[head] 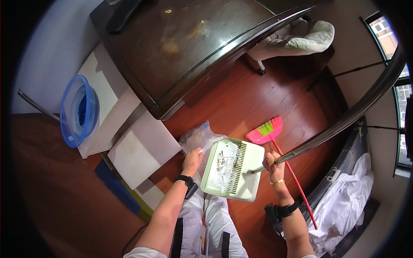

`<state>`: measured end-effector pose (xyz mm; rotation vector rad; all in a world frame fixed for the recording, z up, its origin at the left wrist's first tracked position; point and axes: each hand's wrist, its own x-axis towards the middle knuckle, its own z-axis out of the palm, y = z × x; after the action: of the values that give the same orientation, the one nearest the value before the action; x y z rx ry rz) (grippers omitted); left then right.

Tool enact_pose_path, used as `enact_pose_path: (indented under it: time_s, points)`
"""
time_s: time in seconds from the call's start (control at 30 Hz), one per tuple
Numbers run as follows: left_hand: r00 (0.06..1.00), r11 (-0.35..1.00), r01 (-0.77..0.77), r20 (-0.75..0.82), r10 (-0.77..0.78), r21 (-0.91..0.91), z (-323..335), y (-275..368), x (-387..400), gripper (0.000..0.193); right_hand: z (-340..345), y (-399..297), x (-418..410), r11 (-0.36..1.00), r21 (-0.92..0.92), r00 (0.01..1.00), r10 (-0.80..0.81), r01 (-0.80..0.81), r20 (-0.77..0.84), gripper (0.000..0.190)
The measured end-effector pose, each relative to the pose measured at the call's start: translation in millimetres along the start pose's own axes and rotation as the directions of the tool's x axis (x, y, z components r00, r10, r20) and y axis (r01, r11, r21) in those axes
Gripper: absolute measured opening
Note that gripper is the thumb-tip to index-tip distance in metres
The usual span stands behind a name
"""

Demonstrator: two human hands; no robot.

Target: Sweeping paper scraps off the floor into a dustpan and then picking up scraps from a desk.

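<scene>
My right hand grips the metal handle of a pale green dustpan, just above where it joins the pan. White paper scraps and darker bits of debris lie in the pan, beside its row of comb teeth. At the dustpan's left, my left hand pinches the edge of a clear plastic bag. The bag's mouth sits against the pan's left rim, and part of it is hidden behind my hand and the pan.
A pink-and-green broom lies on the reddish wood floor to the right. Ahead stands a dark wooden desk, with a cushioned chair beyond. A blue basin rests on a pale step. White cloth lies at right.
</scene>
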<state>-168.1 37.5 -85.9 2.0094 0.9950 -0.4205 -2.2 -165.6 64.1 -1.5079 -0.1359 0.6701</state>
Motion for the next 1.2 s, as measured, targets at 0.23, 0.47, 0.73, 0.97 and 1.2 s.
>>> enact_pose_path:
  time_s: [0.23, 0.47, 0.73, 0.97, 1.2]
  points:
    - [0.956, 0.955, -0.239, -0.218, 0.198, -0.178, 1, -6, 18, 0.022, 32, -1, -7, 0.995, 0.003, 0.994, 0.098, -0.098, 0.05, 0.033]
    - [0.928, 0.853, -0.352, -0.026, 0.372, -0.386, -38, 22, -25, 0.019, 50, 15, 8, 0.997, -0.001, 0.995, 0.079, -0.079, -0.06, 0.036]
    - [0.951, 0.916, -0.305, -0.129, 0.28, -0.26, -40, -34, -59, 0.027, 66, 15, 20, 1.0, -0.019, 0.978, -0.001, -0.003, -0.209, 0.038]
    - [0.958, 0.99, -0.09, -0.261, 0.116, 0.111, -15, -78, -70, 0.019, 77, 12, 31, 0.999, -0.011, 0.978, -0.035, 0.033, -0.207, 0.034]
    - [0.971, 0.987, 0.054, -0.223, -0.087, -0.15, 5, -90, -74, 0.013, 89, 11, 34, 0.993, -0.037, 0.958, -0.12, 0.114, -0.262, 0.034]
